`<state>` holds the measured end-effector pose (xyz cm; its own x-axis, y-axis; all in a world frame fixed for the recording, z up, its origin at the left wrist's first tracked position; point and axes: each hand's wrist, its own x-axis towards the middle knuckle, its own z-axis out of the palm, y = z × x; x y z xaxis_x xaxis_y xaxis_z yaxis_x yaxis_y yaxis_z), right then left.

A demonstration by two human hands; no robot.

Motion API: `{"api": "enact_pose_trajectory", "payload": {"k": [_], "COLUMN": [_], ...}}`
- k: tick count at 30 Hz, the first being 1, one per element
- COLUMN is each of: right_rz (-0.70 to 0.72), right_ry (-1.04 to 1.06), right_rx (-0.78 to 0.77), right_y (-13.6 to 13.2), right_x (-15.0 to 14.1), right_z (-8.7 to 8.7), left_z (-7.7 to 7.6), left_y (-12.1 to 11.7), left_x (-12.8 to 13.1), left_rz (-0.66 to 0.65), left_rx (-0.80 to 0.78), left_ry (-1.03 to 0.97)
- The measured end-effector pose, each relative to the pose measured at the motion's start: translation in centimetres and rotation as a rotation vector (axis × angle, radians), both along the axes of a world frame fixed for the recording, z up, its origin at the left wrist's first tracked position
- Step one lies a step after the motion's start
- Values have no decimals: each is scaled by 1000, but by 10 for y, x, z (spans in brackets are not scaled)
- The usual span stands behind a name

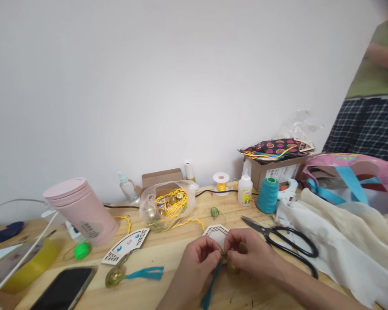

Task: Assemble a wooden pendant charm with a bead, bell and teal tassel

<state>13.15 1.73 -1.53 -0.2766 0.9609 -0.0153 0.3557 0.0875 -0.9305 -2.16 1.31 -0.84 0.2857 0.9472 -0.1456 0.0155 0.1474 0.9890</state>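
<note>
My left hand (200,261) and my right hand (248,255) meet fingertip to fingertip over the table, both closed in a pinch. Between them is a small olive-green cord (224,257), mostly covered by the fingers. A gold bell (233,268) shows partly under my right hand. From below the fingertips a teal tassel (211,289) hangs down beside my left hand. Just behind lies a pale wooden lattice-edged plaque (216,231), its lower part hidden. To the left lies a fan-shaped wooden plaque (126,246) with a gold bell (115,275) and teal tassel (146,273).
Black-handled scissors (278,241) lie right of my hands, near white cloth (323,254). Behind stand a teal thread cone (267,196), a glue bottle (245,190) and a bag of bells (168,204). A phone (64,289) and pink tumbler (84,213) are left. A person (371,94) stands right.
</note>
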Motion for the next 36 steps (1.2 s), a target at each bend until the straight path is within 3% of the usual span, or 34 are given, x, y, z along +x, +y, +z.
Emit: {"api": "enact_pose_trajectory", "payload": {"k": [8,21,28,32,36], "right_rz": [17,49,21,11,168], "right_ry": [51,37,-59,-159,-350], "right_rx": [-3,-20,50,268,636], "right_y": [1,1,2,-2,-12], "right_x": [0,0,2,6,5], "right_z": [-2,-3,12,23,33], "left_z": [2,4,5,3,3], "left_y": [3,3,2,3,4], "left_x": [1,-1,-1,-3,-2], "left_rz": [22,-61,-68,-83,-58], "left_rx": [-1,-18,-34,-25,-24], "left_ry": [5,28,6,6,7]}}
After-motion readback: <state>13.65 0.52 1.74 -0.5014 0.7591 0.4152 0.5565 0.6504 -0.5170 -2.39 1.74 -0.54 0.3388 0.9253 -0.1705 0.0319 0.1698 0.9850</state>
